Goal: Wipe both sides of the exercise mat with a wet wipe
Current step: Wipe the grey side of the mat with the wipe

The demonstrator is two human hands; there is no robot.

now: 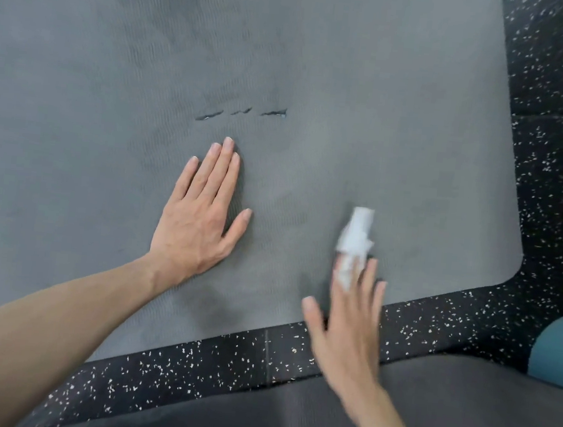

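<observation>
The grey exercise mat (388,86) lies flat on the floor and fills most of the view; its rounded near-right corner is at the right. My left hand (201,212) rests palm down on the mat, fingers straight and together. My right hand (348,326) is blurred and reaches over the mat's near edge. Its fingers are straight and pinch a crumpled white wet wipe (357,234) between them. The wipe sticks out past the fingertips onto the mat.
Three short tears (241,113) mark the mat just beyond my left fingertips. Black speckled rubber flooring (555,136) borders the mat on the right and near side. A teal rounded object (562,350) sits at the right edge. Dark grey fabric (425,416) fills the bottom.
</observation>
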